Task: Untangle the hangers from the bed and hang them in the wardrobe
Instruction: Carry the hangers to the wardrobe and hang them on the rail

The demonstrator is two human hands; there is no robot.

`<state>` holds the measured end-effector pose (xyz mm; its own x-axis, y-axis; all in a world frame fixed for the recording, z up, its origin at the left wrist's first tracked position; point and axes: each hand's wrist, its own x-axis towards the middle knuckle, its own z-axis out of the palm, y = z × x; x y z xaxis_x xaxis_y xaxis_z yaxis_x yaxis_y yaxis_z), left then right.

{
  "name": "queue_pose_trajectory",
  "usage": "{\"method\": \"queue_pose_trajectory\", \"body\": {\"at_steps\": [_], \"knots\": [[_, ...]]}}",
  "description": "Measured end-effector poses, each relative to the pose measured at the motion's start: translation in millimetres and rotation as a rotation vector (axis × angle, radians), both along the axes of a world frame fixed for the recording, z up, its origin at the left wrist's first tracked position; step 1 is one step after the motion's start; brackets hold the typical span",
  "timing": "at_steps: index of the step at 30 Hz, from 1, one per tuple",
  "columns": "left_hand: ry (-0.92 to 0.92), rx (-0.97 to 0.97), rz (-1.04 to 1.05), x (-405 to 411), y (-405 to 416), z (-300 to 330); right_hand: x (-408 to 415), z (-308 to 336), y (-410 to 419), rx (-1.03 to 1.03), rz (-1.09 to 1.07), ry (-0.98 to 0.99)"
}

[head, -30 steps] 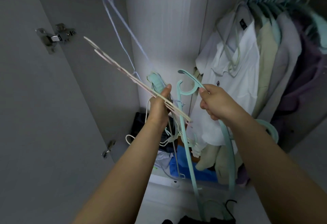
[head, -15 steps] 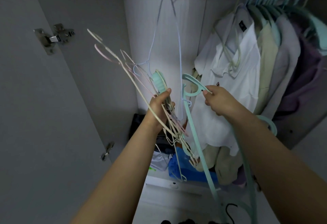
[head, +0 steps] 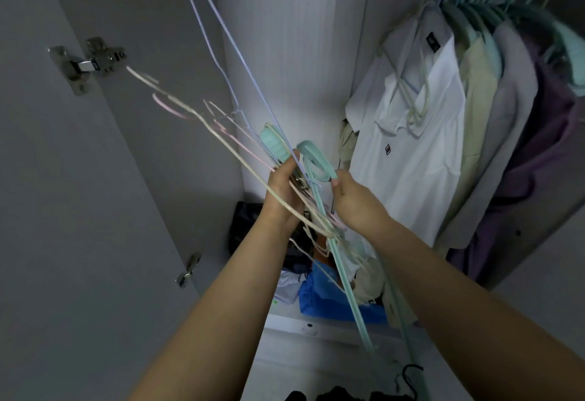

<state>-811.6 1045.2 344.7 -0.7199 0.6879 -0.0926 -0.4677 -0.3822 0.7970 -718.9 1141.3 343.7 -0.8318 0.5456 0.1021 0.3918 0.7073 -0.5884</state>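
**Both hands on tangled hangers at the wardrobe**

The left hand has its fingers curled round a bundle of thin hangers, too tangled to count. Just right, the right hand pinches one teal hanger at its hook. Far right hang five shirts.

thick hangers: mint green
thin hangers: cream and pale pink
hanging wire hanger: pale lilac-blue
polo shirt: white, small dark logo
neighbouring garments: beige, grey, purple
wardrobe door: plain grey
folded cloth: bright blue
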Motion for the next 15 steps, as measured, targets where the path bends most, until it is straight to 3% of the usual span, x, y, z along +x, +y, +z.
{"method": "queue_pose_trajectory", "body": {"at_steps": [8,15], "knots": [[0.036,0.034,-0.064,1.2,-5.3,-1.1,-4.5,-13.2,-9.6,0.098,-0.022,0.013],[-0.012,0.090,-0.193,10.3,-11.3,-1.4,-7.5,-0.3,13.1,-0.043,-0.133,0.149]]}}
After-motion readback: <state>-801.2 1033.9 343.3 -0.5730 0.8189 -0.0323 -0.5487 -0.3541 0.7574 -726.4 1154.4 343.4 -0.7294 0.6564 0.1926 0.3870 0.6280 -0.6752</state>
